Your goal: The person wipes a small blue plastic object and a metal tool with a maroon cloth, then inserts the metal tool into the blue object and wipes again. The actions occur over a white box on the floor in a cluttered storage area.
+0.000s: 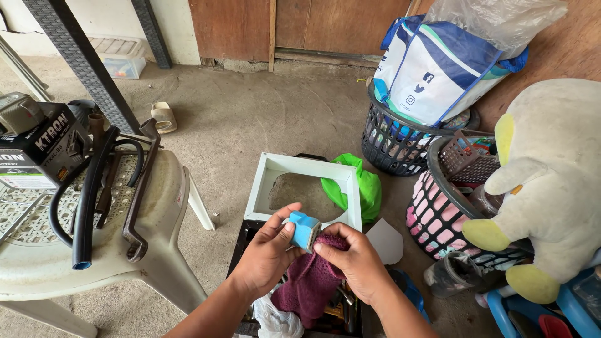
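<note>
Pinching a small blue block (305, 230) between both hands, left hand (266, 256) grips its left side; right hand (357, 263) presses a maroon cloth (311, 281) against its lower right.

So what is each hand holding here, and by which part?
The left hand pinches a small blue block by its left end. The right hand presses a maroon cloth against the block's lower right side.
</note>
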